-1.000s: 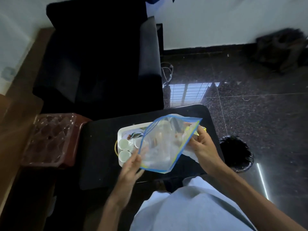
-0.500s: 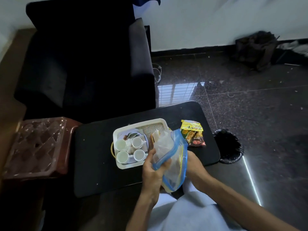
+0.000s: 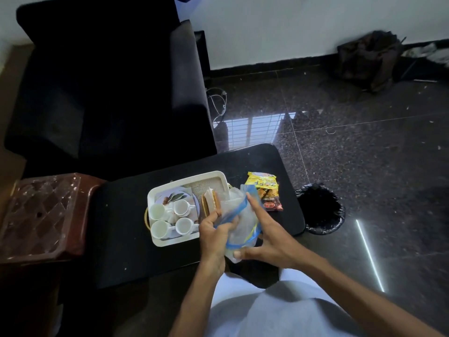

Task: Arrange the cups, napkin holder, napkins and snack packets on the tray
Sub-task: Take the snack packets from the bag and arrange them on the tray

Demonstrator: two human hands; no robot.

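The left hand (image 3: 213,235) grips a clear bag (image 3: 239,222) with a blue edge, fingers curled round its left side; the right hand (image 3: 269,242) lies against the bag's other side, index finger straight along it and thumb touching its lower corner; its other fingers are hidden, so I cannot tell whether it grasps the bag or only presses it. The bag is held up between the two hands, above the near right corner of the tray (image 3: 167,189) and the table (image 3: 121,227).

The white tray sits on the black table, just left of and beyond the hands; four white cups (image 3: 184,207) stand in its left half on a plate (image 3: 177,197) with a leaf pattern, well clear of both hands. The brown napkin holder (image 3: 206,207) stands upright in the tray's right half with white napkins (image 3: 209,197) in it, just beyond the left hand's raised finger. The snack packets (image 3: 264,190), yellow and dark red, lie on the table outside the tray to its right, just beyond the right index fingertip.

A black bin (image 3: 320,210) stands on the floor right of the table; a dark armchair (image 3: 109,81) is behind it; a brown stool (image 3: 41,215) is at the left.
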